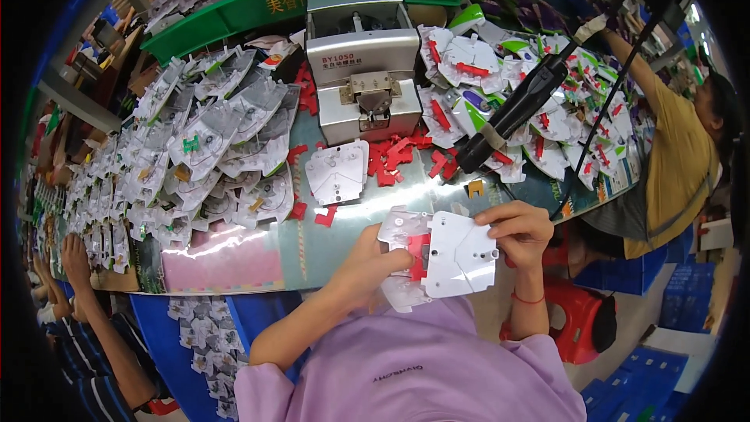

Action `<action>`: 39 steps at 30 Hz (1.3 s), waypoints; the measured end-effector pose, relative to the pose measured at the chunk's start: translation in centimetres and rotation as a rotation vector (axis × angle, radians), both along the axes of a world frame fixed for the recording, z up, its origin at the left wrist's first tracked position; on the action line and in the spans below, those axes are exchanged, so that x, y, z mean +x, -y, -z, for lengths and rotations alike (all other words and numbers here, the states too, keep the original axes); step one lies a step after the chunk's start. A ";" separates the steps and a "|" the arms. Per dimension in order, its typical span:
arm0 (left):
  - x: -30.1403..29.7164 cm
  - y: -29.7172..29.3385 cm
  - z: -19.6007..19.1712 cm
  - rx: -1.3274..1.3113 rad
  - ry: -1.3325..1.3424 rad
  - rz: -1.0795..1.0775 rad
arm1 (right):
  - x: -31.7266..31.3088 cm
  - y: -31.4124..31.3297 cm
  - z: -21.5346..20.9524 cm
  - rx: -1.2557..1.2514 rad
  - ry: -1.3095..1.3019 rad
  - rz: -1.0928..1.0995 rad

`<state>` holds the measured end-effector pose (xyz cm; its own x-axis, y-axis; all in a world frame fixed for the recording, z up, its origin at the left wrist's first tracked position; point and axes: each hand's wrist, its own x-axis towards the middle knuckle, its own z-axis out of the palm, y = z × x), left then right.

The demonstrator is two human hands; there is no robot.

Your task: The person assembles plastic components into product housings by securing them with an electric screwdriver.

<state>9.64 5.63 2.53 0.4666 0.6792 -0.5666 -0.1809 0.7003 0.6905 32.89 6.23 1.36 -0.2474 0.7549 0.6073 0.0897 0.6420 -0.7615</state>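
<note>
In front of my chest I hold a white plastic panel [462, 256] against a pale translucent plastic housing [405, 223]. A red plastic piece [419, 258] shows between the two. My left hand [363, 266] grips the housing from its left side, with the thumb on the red piece. My right hand [519, 233] is at the panel's right edge, fingers bent over its upper corner. Another white plastic panel [337, 172] lies on the table just beyond, next to loose red plastic pieces [391, 160]. A small yellow-orange piece [475, 188] lies near my right hand.
A silver screw-feeding machine [363, 62] stands at the back middle. Piled housings [226, 121] fill the left, more parts [461, 62] the right. A black electric screwdriver [516, 105] hangs over the right pile. Co-workers sit either side; one in a yellow shirt [680, 164] reaches in.
</note>
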 end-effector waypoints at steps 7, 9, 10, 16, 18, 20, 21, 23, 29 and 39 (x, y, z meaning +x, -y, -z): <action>0.6 0.0 -0.8 0.068 0.030 -0.012 | -0.2 0.6 -2.0 0.075 0.264 0.290; 0.7 0.2 -0.5 0.137 -0.015 -0.067 | -0.4 1.2 -3.1 0.084 0.316 0.300; 0.6 0.2 -0.6 0.135 -0.007 -0.070 | -0.7 1.5 -3.7 0.093 0.364 0.309; 0.5 0.0 -1.9 0.192 0.111 -0.064 | -1.8 2.4 -4.7 0.059 0.581 0.302; 0.4 0.0 -2.1 0.226 0.049 0.007 | -2.0 2.6 -4.7 0.069 0.554 0.343; 0.4 -0.1 -2.0 0.260 0.078 -0.008 | -2.0 2.6 -4.8 0.094 0.538 0.332; 0.5 -0.1 -1.9 0.303 0.097 0.001 | -2.0 2.5 -4.7 0.119 0.510 0.344; 0.4 -0.2 -2.2 0.282 0.102 -0.007 | -2.0 2.6 -4.5 0.117 0.486 0.335; 0.3 -0.1 -2.9 0.225 0.128 -0.022 | -2.0 2.9 -4.3 0.132 0.451 0.353; 0.7 0.1 -1.5 0.286 0.127 -0.022 | -2.4 3.1 -4.1 0.162 0.500 0.353</action>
<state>10.32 5.57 4.04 0.5049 0.8132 -0.2894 -0.2909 0.4759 0.8300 30.47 3.15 5.46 -0.2839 0.7510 0.5961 0.6369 0.6124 -0.4683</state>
